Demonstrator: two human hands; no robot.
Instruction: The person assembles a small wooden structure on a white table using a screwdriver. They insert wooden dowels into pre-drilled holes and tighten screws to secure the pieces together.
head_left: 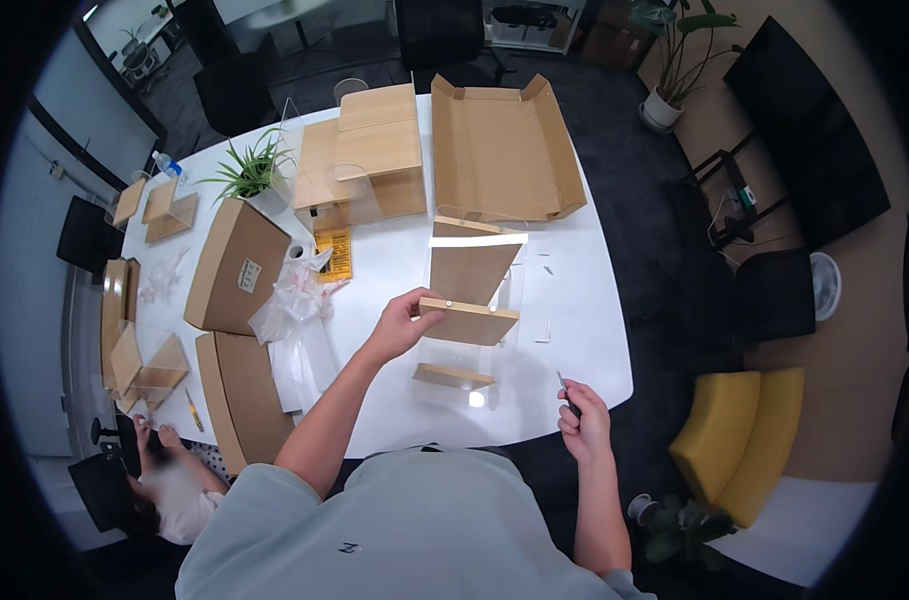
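Two wooden shelves are already seated in the clear acrylic rack [471,330] that stands in the middle of the white desk [584,340]. One is the upper wooden board [471,268]; the other is the middle shelf [469,322], which I am steadying now. A third strip, the bottom board [454,376], sits low in the rack nearest me. I judge the assembly well along, with fastening still to do: a few small white fittings [542,330] lie loose on the desk just right of the rack.

My left hand [404,322] comes up from the lower edge with the forearm angled toward the rack, fingers and thumb pinched on the left end of the middle shelf. My right hand [582,415] hangs off the desk's near edge, right of the rack and well apart from it, curled shut around a thin dark tool [562,388]; I cannot tell its kind.

Left of the rack lie crumpled plastic bags [292,300] and a closed cardboard box [236,268]. Behind the rack an open cardboard box [502,150] lies flat.
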